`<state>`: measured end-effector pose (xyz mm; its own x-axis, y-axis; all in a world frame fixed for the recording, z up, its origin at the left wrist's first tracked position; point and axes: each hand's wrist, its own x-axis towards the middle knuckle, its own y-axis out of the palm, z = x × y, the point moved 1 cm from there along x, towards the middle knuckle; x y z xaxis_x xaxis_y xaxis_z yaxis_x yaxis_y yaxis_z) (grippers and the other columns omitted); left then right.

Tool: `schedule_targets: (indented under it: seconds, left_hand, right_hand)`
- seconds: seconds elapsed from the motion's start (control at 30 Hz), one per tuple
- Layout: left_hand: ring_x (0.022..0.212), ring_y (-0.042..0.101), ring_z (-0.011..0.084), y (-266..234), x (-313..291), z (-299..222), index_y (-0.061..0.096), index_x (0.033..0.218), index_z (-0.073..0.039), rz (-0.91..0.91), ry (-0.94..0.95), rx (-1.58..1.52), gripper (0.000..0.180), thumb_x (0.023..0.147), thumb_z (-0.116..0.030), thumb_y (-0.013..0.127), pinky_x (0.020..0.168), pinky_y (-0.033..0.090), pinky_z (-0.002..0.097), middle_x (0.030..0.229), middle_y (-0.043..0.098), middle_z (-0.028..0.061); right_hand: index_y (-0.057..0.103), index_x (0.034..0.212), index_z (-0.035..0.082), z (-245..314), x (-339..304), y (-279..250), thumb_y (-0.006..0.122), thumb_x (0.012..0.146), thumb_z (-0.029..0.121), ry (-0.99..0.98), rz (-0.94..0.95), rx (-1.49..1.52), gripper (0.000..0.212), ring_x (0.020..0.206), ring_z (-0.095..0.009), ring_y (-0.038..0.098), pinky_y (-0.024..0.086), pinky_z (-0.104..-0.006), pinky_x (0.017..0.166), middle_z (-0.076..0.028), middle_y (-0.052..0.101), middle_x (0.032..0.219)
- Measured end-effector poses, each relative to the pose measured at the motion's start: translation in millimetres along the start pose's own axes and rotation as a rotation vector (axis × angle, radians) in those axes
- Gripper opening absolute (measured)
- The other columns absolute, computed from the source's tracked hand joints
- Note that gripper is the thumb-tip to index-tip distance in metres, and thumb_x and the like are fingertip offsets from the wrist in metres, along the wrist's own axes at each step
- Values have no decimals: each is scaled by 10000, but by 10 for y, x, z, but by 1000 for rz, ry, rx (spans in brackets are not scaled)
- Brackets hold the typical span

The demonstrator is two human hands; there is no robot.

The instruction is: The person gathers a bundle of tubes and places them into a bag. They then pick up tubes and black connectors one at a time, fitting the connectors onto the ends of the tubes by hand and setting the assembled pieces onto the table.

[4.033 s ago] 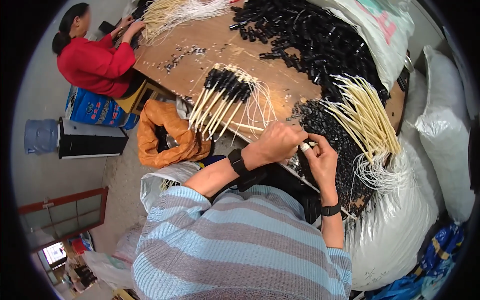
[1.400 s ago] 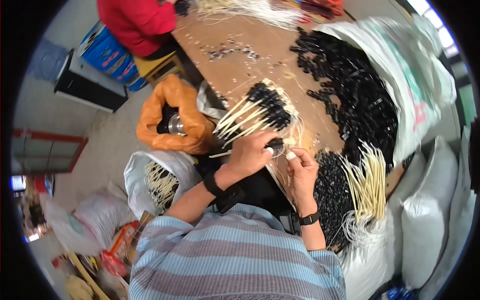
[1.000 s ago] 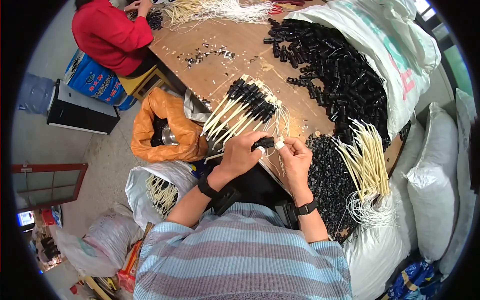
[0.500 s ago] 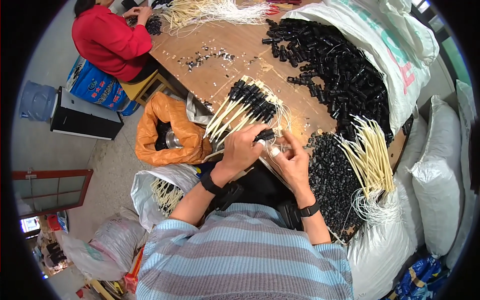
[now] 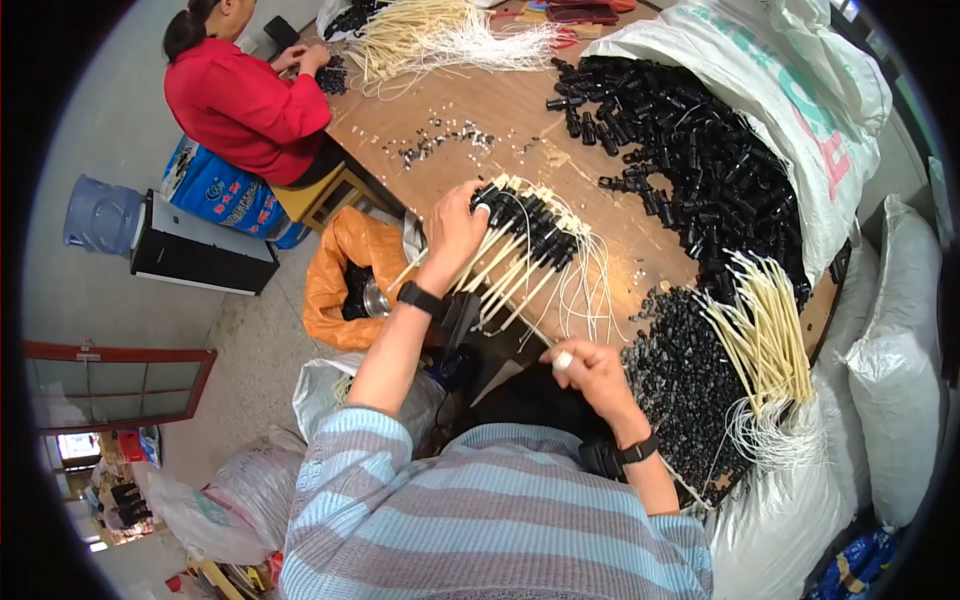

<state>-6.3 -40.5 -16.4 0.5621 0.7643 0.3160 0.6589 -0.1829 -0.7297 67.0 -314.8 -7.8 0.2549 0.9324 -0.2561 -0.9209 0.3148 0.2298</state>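
At the left end of a row of black plastic sockets (image 5: 540, 222) with cream sleeved wires, my left hand (image 5: 455, 232) is closed on a black socket, largely hidden by the fingers. The row lies along the table's near edge, its sleeves pointing toward me and thin white wires (image 5: 600, 290) trailing off its right end. My right hand (image 5: 597, 380) hovers low, between the row and a heap of small black parts (image 5: 680, 365). Its fingers are curled together, and a thin pale strand meets the fingertips; whether they grip it is unclear. White covers wrap both thumbs.
A big heap of black sockets (image 5: 700, 170) spills from a white sack (image 5: 790, 75) on the wooden table (image 5: 400, 125). A bundle of cream sleeved wires (image 5: 765, 335) lies at right. An orange bag (image 5: 322, 275) stands left. A person in red (image 5: 250, 110) sits far left.
My left hand has moved up and left with the black socket, to the row's end. My right hand has dropped lower, away from the left one. The view has shifted slightly.
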Motion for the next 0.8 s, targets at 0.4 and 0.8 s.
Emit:
schedule_targets:
  seconds: [0.4,0.8]
  left_hand:
    - [829,576,245,123,62,-95,625,1063,-92,59,59,79,342,723,-99,666,813,395,344,887,649,48]
    - [841,549,319,136,-333,-104,600,1086,-58,43,232,145,446,654,42,649,762,418,419,889,570,118]
  right_hand:
    - [665,967,6,-86,-64,-133,631,891,94,82,-62,-110,121,614,-40,516,420,-204,558,34,587,717]
    - [669,977,7,-23,-104,-168,635,878,83,62,-117,-138,129,608,-39,498,402,-202,550,33,576,729]
